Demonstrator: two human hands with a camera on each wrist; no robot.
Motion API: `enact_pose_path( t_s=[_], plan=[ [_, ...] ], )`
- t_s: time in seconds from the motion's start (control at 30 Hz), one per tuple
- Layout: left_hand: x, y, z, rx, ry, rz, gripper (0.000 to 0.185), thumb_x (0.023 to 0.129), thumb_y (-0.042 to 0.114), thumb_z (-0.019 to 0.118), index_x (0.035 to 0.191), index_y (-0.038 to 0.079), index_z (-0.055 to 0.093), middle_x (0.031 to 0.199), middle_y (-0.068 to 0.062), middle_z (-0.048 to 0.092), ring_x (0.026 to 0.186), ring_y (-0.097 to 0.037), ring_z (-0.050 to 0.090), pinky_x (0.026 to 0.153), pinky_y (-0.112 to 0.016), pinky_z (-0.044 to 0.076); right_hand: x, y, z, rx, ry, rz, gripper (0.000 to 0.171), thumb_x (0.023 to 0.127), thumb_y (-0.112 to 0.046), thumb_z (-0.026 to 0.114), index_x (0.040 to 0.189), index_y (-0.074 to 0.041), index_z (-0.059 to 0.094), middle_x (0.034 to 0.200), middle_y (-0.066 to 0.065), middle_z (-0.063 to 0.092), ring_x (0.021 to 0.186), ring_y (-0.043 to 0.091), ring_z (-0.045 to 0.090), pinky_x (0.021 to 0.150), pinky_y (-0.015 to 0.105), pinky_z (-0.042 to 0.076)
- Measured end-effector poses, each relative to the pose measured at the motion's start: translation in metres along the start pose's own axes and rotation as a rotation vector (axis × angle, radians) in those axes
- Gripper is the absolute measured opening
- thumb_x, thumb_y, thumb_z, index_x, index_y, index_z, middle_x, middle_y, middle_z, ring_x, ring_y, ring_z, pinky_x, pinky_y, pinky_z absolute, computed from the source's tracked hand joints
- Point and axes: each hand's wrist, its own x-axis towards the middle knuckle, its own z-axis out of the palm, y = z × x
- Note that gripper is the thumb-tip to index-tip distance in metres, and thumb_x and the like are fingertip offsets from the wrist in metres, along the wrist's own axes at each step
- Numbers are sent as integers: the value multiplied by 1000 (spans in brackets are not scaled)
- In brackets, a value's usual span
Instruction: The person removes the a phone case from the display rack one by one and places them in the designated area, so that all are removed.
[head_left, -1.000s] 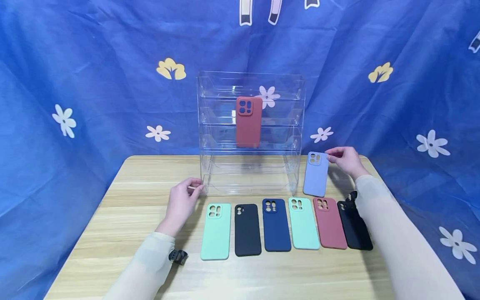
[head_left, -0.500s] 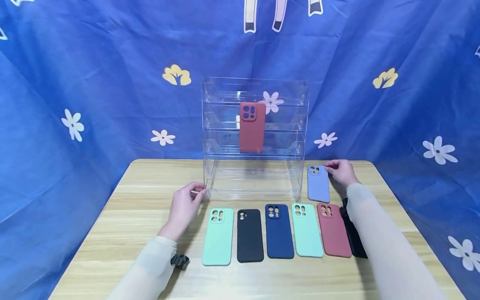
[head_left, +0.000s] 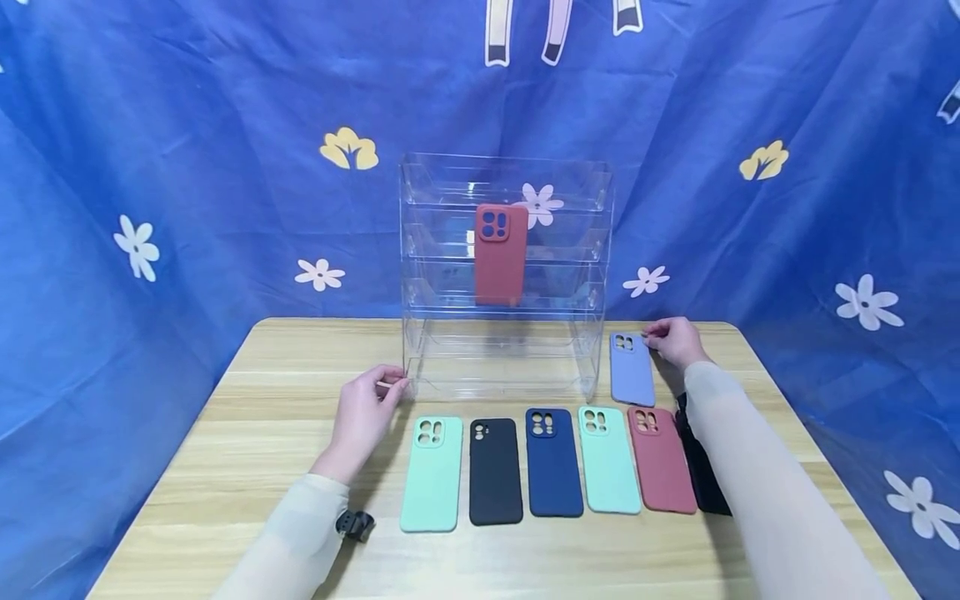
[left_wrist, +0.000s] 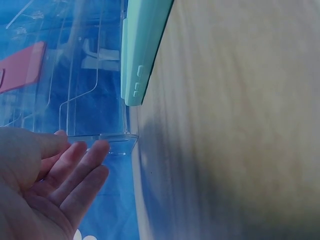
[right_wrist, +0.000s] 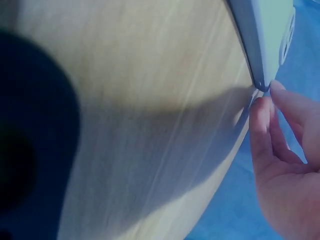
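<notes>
A clear acrylic tiered rack [head_left: 450, 350] stands at the back middle of the wooden table [head_left: 270, 433], with a red phone case [head_left: 500, 254] upright in it. My left hand [head_left: 393, 385] rests at the rack's lower left corner. In the left wrist view its straight fingers [left_wrist: 80, 157] touch the rack's base edge [left_wrist: 112, 136]. My right hand [head_left: 654, 337] pinches the top right corner of a lavender case [head_left: 632, 368], which lies almost flat just right of the rack. The right wrist view shows its fingertips [right_wrist: 261, 112] at that case's corner [right_wrist: 262, 45].
Several cases lie in a row near the front: mint [head_left: 432, 473], black [head_left: 495, 471], navy [head_left: 553, 462], mint [head_left: 609, 459], red [head_left: 660, 458], and another black one [head_left: 703, 479] partly under my right forearm. A blue flowered cloth [head_left: 150, 167] hangs behind.
The lavender case, raised and tilted a second ago, has come down to lie almost flat on the table under my right hand. My left hand has stayed at the rack's corner.
</notes>
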Motion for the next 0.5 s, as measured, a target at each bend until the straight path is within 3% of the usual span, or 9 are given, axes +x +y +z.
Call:
enact_pose_path(
  t_s=[0.33, 0.5],
  plan=[
    [0, -3, -1, 4, 3, 1, 20, 101, 17, 67, 115, 3, 71, 102, -15, 77, 84, -25, 75, 74, -37, 66, -11, 9, -16, 56, 42, -48, 33, 94, -13, 77, 120, 5, 70, 109, 24, 74, 85, 17, 66, 66, 16, 53],
    [1, -4, -1, 6, -9, 5, 22, 101, 19, 67, 117, 4, 71, 105, -14, 77, 86, -25, 75, 77, -39, 66, -14, -3, -28, 98, 77, -108, 35, 92, -9, 78, 122, 6, 69, 109, 25, 73, 80, 8, 65, 67, 13, 55]
  ],
)
